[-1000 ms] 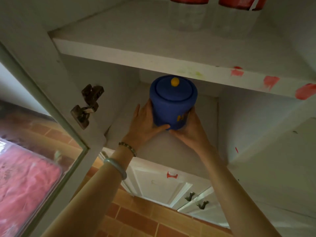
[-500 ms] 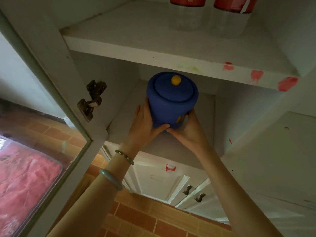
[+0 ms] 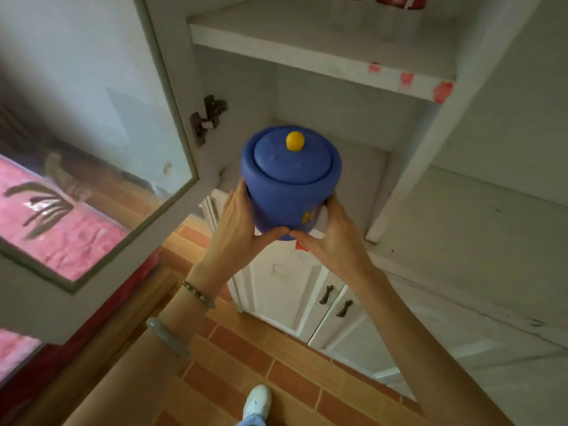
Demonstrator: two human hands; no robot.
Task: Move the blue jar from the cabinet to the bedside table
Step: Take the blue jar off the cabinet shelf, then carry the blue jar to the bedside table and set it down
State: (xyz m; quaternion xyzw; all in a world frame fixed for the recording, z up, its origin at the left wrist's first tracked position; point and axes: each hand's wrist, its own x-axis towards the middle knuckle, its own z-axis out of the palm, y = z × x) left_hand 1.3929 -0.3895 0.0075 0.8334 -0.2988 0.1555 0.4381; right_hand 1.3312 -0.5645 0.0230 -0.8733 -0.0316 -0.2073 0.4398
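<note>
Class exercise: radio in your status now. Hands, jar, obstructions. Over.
Left hand and right hand both clasp the blue jar low on its sides. Jar upright, lid on, held off the cabinet shelf. Open glass door close on the left.

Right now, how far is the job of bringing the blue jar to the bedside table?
Done: the cabinet door stands open and the blue jar is lifted off the shelf, lid on. In hand: the left hand and right hand grip its lower sides in front of the cabinet. Left: carrying it over and setting it down; no bedside table is in view.
</note>
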